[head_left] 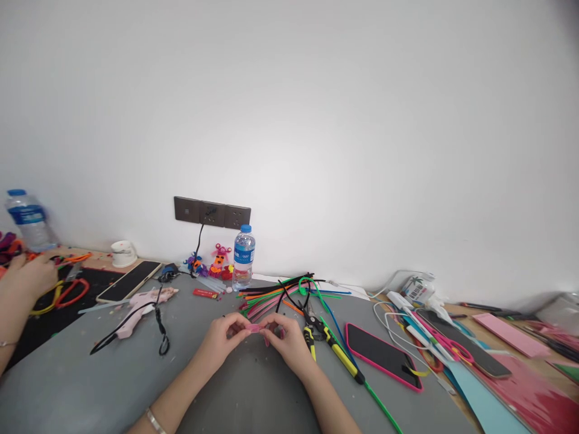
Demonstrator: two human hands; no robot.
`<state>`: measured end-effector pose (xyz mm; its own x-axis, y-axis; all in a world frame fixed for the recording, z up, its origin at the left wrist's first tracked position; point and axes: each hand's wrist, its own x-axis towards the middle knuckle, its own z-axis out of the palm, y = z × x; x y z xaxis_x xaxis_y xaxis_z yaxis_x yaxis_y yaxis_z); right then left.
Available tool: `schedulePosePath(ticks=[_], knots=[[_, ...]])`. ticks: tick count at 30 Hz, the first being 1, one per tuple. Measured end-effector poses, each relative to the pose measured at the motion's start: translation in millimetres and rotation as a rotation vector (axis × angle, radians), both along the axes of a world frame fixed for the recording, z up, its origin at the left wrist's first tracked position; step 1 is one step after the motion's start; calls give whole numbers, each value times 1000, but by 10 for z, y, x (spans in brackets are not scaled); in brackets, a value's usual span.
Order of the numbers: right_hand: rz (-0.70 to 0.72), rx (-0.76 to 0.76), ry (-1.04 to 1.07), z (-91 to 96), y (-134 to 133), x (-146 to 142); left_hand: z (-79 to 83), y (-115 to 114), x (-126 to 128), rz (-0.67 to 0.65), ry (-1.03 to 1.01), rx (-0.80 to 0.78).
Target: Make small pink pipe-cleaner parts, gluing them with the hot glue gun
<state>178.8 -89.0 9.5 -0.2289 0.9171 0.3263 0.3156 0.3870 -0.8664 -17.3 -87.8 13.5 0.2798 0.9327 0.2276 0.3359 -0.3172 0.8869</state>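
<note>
Between my two hands is a short pink pipe cleaner, held low over the grey mat. The fingertips of my left hand pinch its left end. My right hand pinches the other end, and some pink also shows below those fingers. Just beyond my hands lies a pile of coloured pipe cleaners. Pliers with yellow and black handles rest to the right of my right hand, a green pipe cleaner running out past one handle.
A water bottle stands by the wall near small fuzzy figures. To the left lie a pink glue gun with its cord and a phone. A pink-cased phone lies right. Another person's hand works at far left.
</note>
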Motion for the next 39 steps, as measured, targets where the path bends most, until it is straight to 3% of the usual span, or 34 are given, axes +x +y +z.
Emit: schedulePosePath(ticks=[12,19,26,36,39], knots=[[-2,-4,50,13,9,8,-42,15,-5,14,-105,15],[-93,38,297,-51,92,64,-20,50,-67,147,-184,61],[-197,24,499,-54,147,99,-98,73,-91,148,-271,-11],[-204,14,535,9,132,100,-132,96,-87,151,-278,77],[-201,10,520,-3,133,102,-114,95,-87,163,-316,13]])
